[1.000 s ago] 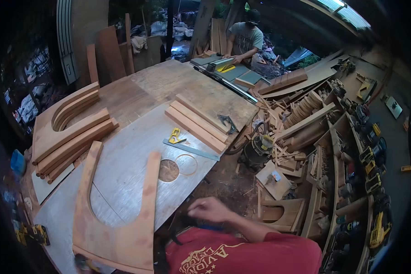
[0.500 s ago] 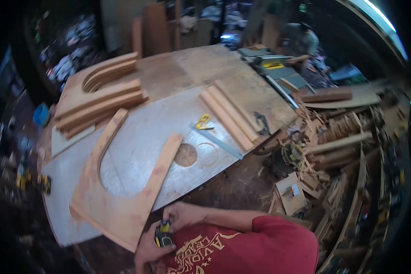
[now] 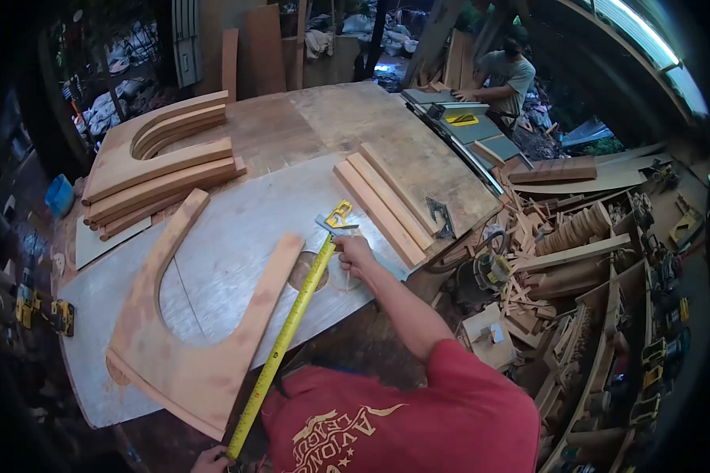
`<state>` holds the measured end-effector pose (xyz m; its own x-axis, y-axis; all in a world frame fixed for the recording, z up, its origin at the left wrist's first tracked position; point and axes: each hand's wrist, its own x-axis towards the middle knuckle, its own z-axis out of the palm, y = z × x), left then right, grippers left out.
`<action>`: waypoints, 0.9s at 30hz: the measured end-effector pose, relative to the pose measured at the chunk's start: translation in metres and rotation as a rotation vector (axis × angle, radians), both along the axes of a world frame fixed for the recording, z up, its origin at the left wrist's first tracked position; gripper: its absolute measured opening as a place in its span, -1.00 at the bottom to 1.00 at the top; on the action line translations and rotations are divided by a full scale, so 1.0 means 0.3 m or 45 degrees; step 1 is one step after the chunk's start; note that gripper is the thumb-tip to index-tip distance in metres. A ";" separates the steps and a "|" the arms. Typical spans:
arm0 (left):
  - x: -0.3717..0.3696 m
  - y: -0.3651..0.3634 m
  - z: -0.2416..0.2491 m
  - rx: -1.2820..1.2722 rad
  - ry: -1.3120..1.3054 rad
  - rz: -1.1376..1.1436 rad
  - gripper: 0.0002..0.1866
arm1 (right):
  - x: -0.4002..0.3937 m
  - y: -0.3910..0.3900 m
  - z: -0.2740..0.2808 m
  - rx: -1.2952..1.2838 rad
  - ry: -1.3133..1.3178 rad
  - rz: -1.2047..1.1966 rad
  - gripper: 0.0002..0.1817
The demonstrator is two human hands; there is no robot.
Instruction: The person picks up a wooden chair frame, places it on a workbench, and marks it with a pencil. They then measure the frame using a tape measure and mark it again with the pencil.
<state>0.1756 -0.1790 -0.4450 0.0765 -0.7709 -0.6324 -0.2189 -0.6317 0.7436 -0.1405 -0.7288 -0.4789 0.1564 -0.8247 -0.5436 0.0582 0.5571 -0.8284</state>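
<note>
A yellow tape measure blade (image 3: 282, 339) runs diagonally from the lower edge of view up to the metal sheet (image 3: 237, 229). My right hand (image 3: 355, 257) is closed on its upper end, beside the yellow-handled square (image 3: 338, 214). Low in view, my left hand (image 3: 211, 459) grips the tape at its other end; the case is mostly hidden. Left of the blade lies a U-shaped wooden piece (image 3: 189, 359), flat on the sheet. The blade passes over a round hole (image 3: 304, 270) near my right hand.
Stacked curved wood pieces (image 3: 162, 177) lie at the back left. Straight strips (image 3: 380, 211) and a black clamp-like tool (image 3: 440, 217) sit right of the square. A person (image 3: 506, 75) stands by a table saw (image 3: 473, 130). Cordless drills (image 3: 43, 309) are at left, wood scraps (image 3: 521, 296) at right.
My hands, together around the tape case before, are now far apart. My right hand has moved up to the square, and the blade is pulled out. My left hand has moved down and left.
</note>
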 end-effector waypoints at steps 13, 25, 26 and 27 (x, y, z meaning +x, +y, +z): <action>0.240 -0.032 -0.011 0.269 0.047 -0.306 -0.54 | 0.103 0.080 -0.166 -0.600 0.916 0.265 -0.61; 0.255 -0.108 -0.097 0.209 0.268 -0.151 -0.63 | 0.226 -0.098 -0.146 -0.770 1.019 0.304 -0.64; 0.258 -0.087 -0.144 0.135 0.272 -0.129 -0.65 | 0.233 -0.121 -0.153 -0.726 1.055 0.333 -0.63; 0.252 -0.063 -0.167 0.071 0.286 -0.116 -0.67 | 0.234 -0.116 -0.137 -0.669 1.103 0.361 -0.60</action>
<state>0.2513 -0.1979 -0.4951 -0.1388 -0.7319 -0.6672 -0.1097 -0.6582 0.7448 -0.0703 -0.7636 -0.5200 0.1094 -0.9832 -0.1461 -0.7458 0.0160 -0.6660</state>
